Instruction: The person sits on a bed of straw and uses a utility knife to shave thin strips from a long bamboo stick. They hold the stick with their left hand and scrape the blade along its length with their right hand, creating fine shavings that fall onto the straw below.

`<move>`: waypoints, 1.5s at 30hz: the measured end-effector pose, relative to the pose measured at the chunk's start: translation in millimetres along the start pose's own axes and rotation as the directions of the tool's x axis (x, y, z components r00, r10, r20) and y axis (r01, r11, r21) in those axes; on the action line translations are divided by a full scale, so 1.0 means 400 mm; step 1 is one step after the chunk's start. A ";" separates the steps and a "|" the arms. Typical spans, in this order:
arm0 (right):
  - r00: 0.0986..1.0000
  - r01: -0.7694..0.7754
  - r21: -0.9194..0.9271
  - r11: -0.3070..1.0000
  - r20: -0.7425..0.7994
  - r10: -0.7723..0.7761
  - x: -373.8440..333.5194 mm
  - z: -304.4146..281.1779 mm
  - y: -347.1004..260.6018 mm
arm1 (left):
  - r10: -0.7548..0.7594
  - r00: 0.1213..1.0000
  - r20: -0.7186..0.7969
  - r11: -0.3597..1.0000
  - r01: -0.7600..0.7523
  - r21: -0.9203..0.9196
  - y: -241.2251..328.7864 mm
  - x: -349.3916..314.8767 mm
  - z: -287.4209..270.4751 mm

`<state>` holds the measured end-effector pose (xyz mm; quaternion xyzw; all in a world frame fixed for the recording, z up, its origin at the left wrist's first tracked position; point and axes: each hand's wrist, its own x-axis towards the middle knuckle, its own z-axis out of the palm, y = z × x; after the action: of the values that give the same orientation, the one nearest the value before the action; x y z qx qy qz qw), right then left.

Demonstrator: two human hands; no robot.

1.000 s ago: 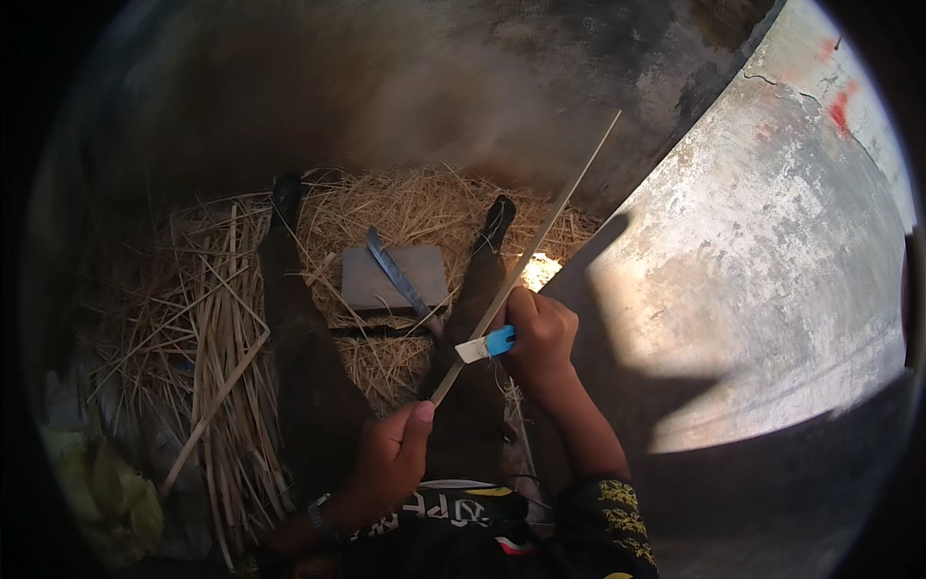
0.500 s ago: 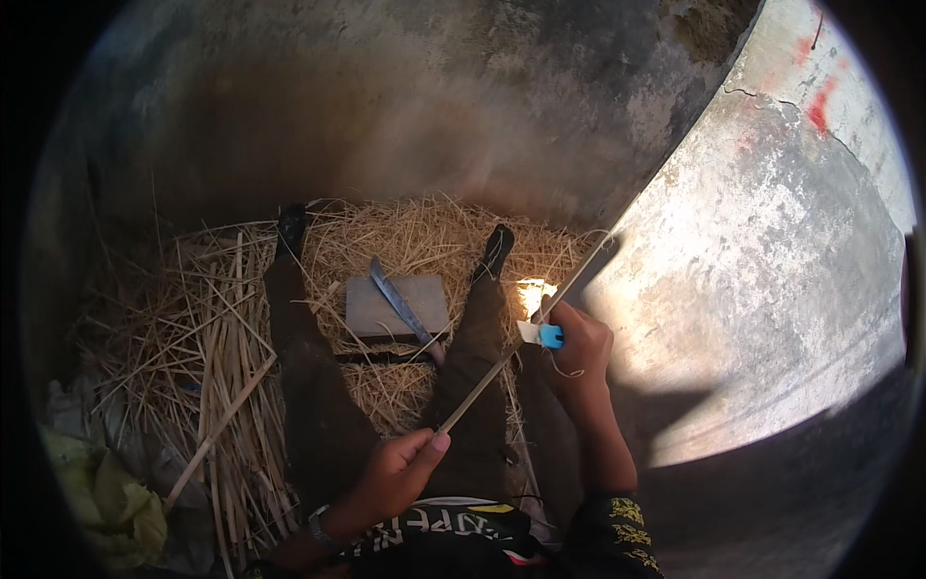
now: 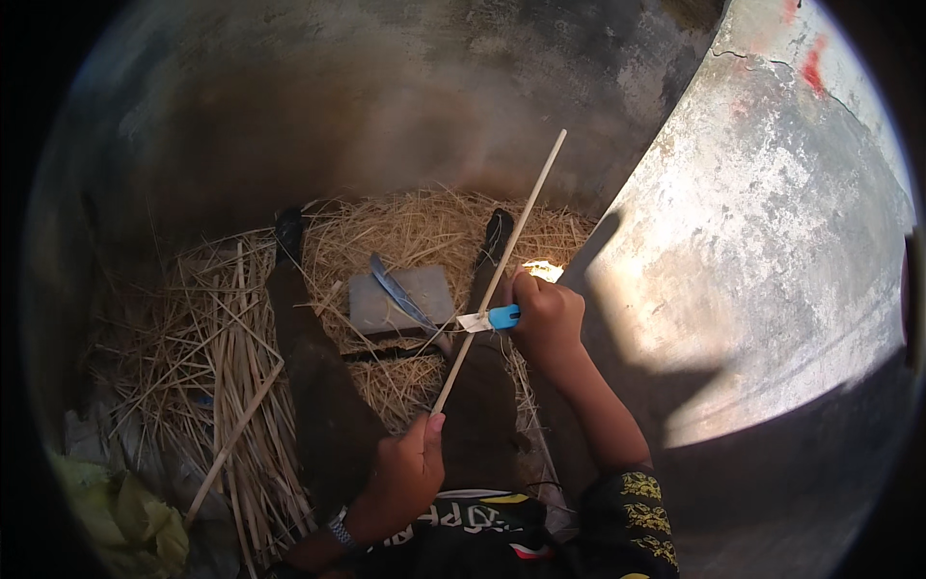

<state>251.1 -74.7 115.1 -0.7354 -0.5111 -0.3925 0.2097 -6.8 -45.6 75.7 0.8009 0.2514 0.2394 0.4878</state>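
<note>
**Blade on a thin stick, legs stretched over straw**

At the far left a yellow-green cloth (image 3: 125, 516) lies crumpled beside a heap of loose straw and reeds (image 3: 207, 386) spread over the floor. Next comes the left hand (image 3: 405, 473), clenched around the lower end of a long pale stick (image 3: 497, 275) that slants up and to the right. Between the outstretched legs sits a flat grey stone (image 3: 400, 301) with a blue-grey blade (image 3: 397, 294) lying across it. The right hand (image 3: 548, 318) grasps a small blue-handled cutter (image 3: 490, 318), its blade touching the stick near its middle. On the right rises a pale, stained wall (image 3: 762, 261), sunlit in part.

As I judge it, the risk lies in the cutter slipping along the stick toward the left hand or down onto the thigh just under it; the stick is thin and held at one end only, so it may flex or snap under pressure. The wall stands close beside the right elbow, leaving little room to swing outward. Open room lies ahead, over the straw.
</note>
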 end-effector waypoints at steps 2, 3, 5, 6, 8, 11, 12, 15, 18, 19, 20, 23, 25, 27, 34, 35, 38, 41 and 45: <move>0.987 -0.160 -0.021 0.987 -0.029 0.160 0.065 0.021 0.065 | -0.030 0.999 0.014 0.999 0.031 -0.040 0.005 0.007 -0.003; 0.972 -0.235 -0.113 0.965 -0.054 0.230 0.104 0.025 0.125 | -0.034 0.999 0.024 0.998 0.035 -0.056 0.006 0.004 0.002; 0.952 -0.303 -0.180 0.936 -0.100 0.289 0.152 0.049 0.186 | -0.048 0.999 0.022 0.996 0.049 -0.069 0.000 -0.002 0.007; 0.953 -0.297 -0.168 0.940 -0.108 0.282 0.164 0.061 0.194 | -0.050 0.998 0.039 0.998 0.051 -0.045 0.001 0.002 0.007; 0.864 -0.500 -0.171 0.849 -0.029 0.503 0.239 0.061 0.238 | -0.061 0.996 0.063 0.998 0.060 0.009 0.008 0.005 0.001; 0.794 -0.602 -0.110 0.791 0.019 0.608 0.268 0.056 0.261 | -0.116 0.991 0.069 0.991 0.120 -0.058 0.023 0.002 0.005; 0.792 -0.608 -0.069 0.791 0.029 0.610 0.270 0.066 0.264 | -0.081 0.995 0.060 0.994 0.085 -0.064 0.020 0.014 0.005; 0.672 -0.693 -0.129 0.709 0.239 0.700 0.270 0.215 0.373 | -0.014 0.993 0.120 0.998 0.022 -0.066 0.003 0.009 0.027; 0.552 -0.831 -0.011 0.556 0.116 0.826 0.200 0.330 0.543 | 0.000 0.989 0.149 0.996 0.014 -0.093 0.000 -0.019 0.020; 0.570 -0.821 0.044 0.570 0.128 0.812 0.231 0.323 0.477 | -0.052 0.995 0.089 0.991 0.062 -0.121 -0.006 -0.016 -0.004; 0.582 -0.812 0.063 0.580 0.140 0.801 0.232 0.296 0.412 | -0.112 0.992 0.054 0.977 0.119 -0.176 -0.014 -0.020 -0.017; 0.567 -0.742 0.602 0.295 0.328 0.756 0.108 0.335 0.364 | -0.153 0.979 0.134 0.839 0.200 -0.507 -0.067 0.058 -0.061; 0.760 -0.578 0.597 0.555 0.147 0.633 0.065 0.276 0.196 | -0.136 0.983 0.122 0.786 0.182 -0.590 -0.080 0.082 -0.067; 0.857 -0.488 0.553 0.676 0.154 0.492 0.043 0.174 0.057 | -0.139 0.983 0.119 0.824 0.181 -0.537 -0.087 0.088 -0.068; 0.990 -0.045 0.433 0.900 0.139 -0.017 -0.024 0.066 -0.059 | -0.117 0.983 0.140 0.845 0.173 -0.505 -0.064 0.054 -0.009; 0.991 -0.052 0.437 0.898 0.134 -0.008 -0.026 0.058 -0.071 | -0.102 0.989 0.108 0.870 0.142 -0.472 -0.064 0.051 -0.004; 0.981 -0.177 0.271 0.946 0.129 0.147 -0.020 0.066 -0.041 | -0.083 0.996 0.043 0.968 0.091 -0.236 -0.034 0.038 0.005; 0.919 -0.394 0.176 0.902 0.084 0.385 0.068 0.021 0.080 | -0.025 0.999 0.021 0.997 0.026 -0.076 0.010 0.008 0.008; 0.745 -0.667 0.089 0.740 0.085 0.661 0.140 -0.003 0.148 | 0.037 0.999 0.035 0.997 -0.035 -0.064 0.013 -0.006 0.020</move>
<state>314.5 -65.8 165.7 -0.8652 -0.2420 -0.2446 0.3647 -2.6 -54.3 76.6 0.7937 0.2205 0.2416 0.5130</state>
